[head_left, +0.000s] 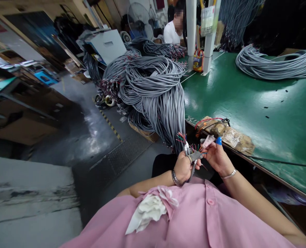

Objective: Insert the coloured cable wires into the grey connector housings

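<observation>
My left hand [183, 167] is closed around the end of a grey cable [193, 171], close in front of my body. Thin coloured wires [199, 150] fan out of that end towards my right hand. Covering on some of the left fingers looks greyish. My right hand [218, 160] has a blue fingertip cover [218, 140] and pinches at the coloured wires; its exact grip is partly hidden. Just beyond my left hand, another cable end [186, 147] with a white sleeve shows red and green wires. A large bundle of grey cables [165, 103] hangs behind it.
The green table [246, 100] has a worn edge to my right, with a taped wooden block [227, 134] and loose wires on it. A cable coil [277, 63] lies farther back. White posts [191, 31] rise from the table. A person [172, 32] sits beyond the cables.
</observation>
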{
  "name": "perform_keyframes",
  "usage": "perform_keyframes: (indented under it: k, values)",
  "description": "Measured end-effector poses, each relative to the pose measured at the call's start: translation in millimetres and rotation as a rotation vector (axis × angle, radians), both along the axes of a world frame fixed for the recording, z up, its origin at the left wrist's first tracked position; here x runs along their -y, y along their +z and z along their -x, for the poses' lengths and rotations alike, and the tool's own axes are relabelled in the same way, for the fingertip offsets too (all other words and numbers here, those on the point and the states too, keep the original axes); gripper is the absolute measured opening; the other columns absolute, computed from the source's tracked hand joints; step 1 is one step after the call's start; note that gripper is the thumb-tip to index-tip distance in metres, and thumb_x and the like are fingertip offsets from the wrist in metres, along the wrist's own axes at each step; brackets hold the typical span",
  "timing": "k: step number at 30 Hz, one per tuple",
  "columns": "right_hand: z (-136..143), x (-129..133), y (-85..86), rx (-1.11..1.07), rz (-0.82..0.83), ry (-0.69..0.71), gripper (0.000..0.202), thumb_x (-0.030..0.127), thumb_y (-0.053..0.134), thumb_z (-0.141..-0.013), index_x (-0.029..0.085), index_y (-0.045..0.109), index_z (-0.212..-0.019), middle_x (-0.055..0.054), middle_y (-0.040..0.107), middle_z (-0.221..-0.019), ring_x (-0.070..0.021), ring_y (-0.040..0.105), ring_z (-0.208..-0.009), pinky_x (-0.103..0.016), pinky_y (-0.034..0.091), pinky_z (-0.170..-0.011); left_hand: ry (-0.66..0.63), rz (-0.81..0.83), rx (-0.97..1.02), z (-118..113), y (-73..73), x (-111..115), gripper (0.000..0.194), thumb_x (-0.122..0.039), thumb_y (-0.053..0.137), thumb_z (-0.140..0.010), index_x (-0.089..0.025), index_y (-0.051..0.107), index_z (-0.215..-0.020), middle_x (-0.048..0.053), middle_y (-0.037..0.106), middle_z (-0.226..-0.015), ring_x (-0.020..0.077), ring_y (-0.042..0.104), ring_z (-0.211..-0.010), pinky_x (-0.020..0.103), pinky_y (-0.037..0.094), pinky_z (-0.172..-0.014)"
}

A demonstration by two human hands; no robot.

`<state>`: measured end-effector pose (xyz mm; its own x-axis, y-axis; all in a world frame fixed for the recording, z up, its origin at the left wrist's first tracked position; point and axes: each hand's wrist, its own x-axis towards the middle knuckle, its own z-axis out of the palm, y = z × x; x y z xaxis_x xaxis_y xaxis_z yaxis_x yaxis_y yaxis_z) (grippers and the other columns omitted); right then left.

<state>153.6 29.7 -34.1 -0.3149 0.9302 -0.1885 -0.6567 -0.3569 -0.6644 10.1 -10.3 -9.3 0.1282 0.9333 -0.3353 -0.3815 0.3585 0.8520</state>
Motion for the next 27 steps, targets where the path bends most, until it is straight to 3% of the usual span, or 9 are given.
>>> perform_keyframes:
  k: [5,9,16,19,24,27]
  values:
    - [-17,8,1.9,0.182,-0.043,0.282,0.037,0.053,0.066,-0.075,0.017,0.068,-0.084,-0.006,0.067,-0.081,-0.0147,0.06,-0.067,-0.028,0.048,-0.062,-0.029,-0.028,-0.069,6,-6.9,6,0.037,-0.044,0.072,-0.066,-0.011,0.058,-0.06,0.004,0.06,-0.05,0.0087,0.049,-0.037,0.02,0.031,-0.037]
    - [-17,11,10.2,0.402,-0.182,0.277,0.02,0.034,0.075,-0.071,0.016,0.068,-0.077,-0.001,0.065,-0.069,-0.011,0.056,-0.06,-0.024,0.044,-0.059,-0.096,-0.076,-0.148,9,-13.6,10,0.037,-0.046,0.069,-0.07,-0.011,0.059,-0.06,0.004,0.06,-0.051,0.0094,0.05,-0.039,0.02,0.036,-0.039]
    - [-11,17,16.3,0.651,-0.327,0.356,0.025,0.041,0.07,-0.074,0.017,0.064,-0.074,0.0,0.064,-0.062,-0.0116,0.054,-0.052,-0.025,0.041,-0.052,-0.42,-0.065,-0.265,14,-11.5,9,0.034,-0.043,0.07,-0.069,-0.01,0.061,-0.063,0.007,0.062,-0.053,0.0118,0.055,-0.042,0.021,0.038,-0.042]
    - [-16,16,12.4,0.715,-0.356,0.317,0.028,0.044,0.064,-0.08,0.015,0.064,-0.077,-0.001,0.063,-0.068,-0.0107,0.053,-0.058,-0.024,0.042,-0.055,-0.368,-0.019,-0.223,14,-15.4,6,0.034,-0.043,0.069,-0.069,-0.01,0.061,-0.068,0.005,0.061,-0.052,0.0115,0.054,-0.04,0.02,0.034,-0.038]
    - [-26,17,5.7,0.666,-0.261,0.428,0.029,0.045,0.063,-0.08,0.016,0.061,-0.082,-0.001,0.06,-0.07,-0.0106,0.052,-0.059,-0.024,0.041,-0.056,-0.21,-0.008,-0.149,15,-21.2,5,0.037,-0.047,0.068,-0.07,-0.011,0.059,-0.071,0.004,0.06,-0.052,0.012,0.055,-0.04,0.018,0.028,-0.035]
    - [-20,20,2.3,0.631,-0.246,0.331,0.026,0.041,0.068,-0.078,0.017,0.059,-0.078,0.001,0.057,-0.065,-0.0095,0.049,-0.055,-0.024,0.04,-0.055,-0.218,-0.013,-0.151,15,-21.0,6,0.038,-0.048,0.068,-0.069,-0.011,0.058,-0.07,0.004,0.06,-0.052,0.0117,0.055,-0.04,0.018,0.027,-0.035]
